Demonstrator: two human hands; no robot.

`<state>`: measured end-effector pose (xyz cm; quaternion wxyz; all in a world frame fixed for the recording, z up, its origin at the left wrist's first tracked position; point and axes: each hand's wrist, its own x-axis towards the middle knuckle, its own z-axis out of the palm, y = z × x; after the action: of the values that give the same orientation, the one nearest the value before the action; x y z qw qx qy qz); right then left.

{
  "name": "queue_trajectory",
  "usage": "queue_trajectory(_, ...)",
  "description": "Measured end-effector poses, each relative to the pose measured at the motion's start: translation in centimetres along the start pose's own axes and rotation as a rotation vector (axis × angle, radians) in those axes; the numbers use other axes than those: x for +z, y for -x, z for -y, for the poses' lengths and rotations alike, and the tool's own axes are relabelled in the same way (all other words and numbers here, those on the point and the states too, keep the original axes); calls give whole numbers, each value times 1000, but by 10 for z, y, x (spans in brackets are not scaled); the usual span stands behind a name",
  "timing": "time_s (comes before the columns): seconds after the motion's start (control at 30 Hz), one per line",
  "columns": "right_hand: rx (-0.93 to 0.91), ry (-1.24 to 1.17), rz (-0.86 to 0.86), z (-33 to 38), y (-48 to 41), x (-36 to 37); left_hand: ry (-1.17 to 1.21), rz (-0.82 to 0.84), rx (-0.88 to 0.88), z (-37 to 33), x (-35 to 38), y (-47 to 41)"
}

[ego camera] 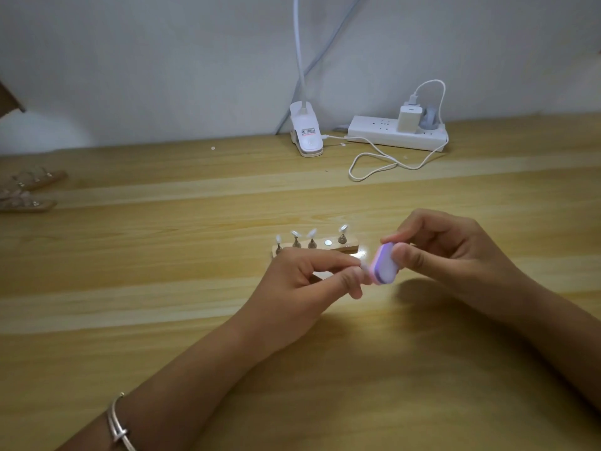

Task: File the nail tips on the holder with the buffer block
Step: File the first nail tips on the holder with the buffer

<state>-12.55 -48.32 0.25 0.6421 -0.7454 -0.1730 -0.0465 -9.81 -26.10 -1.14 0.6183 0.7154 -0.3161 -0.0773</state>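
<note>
nail tips (311, 233) stand in a row on the small wooden holder (349, 248), which lies on the table (162, 288) just behind the two hands. four pegs carry a tip, and one round silver spot (328, 243) among them is bare. the left hand (302, 281) pinches with thumb and first finger what seems to be a loose tip (365, 267), held up in front of the holder. the right hand (448, 252) grips the buffer block (386, 265) between thumb and curled fingers, and the edge of the block touches or nearly touches that tip.

what could go wrong, in my judgement: the tip is tiny and held only by a pinch, so a hard stroke of the block can flick it out of the fingers or bend it. the block can also rub the skin of the left fingertips, because they are so close to it. the left knuckles are just beside the holder, so a wide movement may knock it over.

hard to see: the pinched tip is blurred and washed out by bright light, so i cannot tell its shape, whether it sits on a peg, or which side meets the block. the left hand covers the front left corner of the holder.
</note>
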Motion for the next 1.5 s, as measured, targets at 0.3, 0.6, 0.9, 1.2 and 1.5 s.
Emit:
queue_trajectory(0.3, -13, 2, -8, 4, 0, 3, 159, 94, -109, -7, -1, 2)
queue_trajectory(0.6, -63, 17, 4, 5, 1, 6, 230, 122, -172, -7, -2, 3)
queue_trajectory(0.9, -85, 41, 8, 3, 2, 7, 234, 118, -194, -8, -2, 3)
queue_trajectory(1.2, -137, 127, 31, 2, 3, 12, 238, 123, -201, -8, -2, 3)
queue_trajectory(1.5, -141, 128, 47, -1, 4, 17, 215, 124, -209, -8, -3, 3)
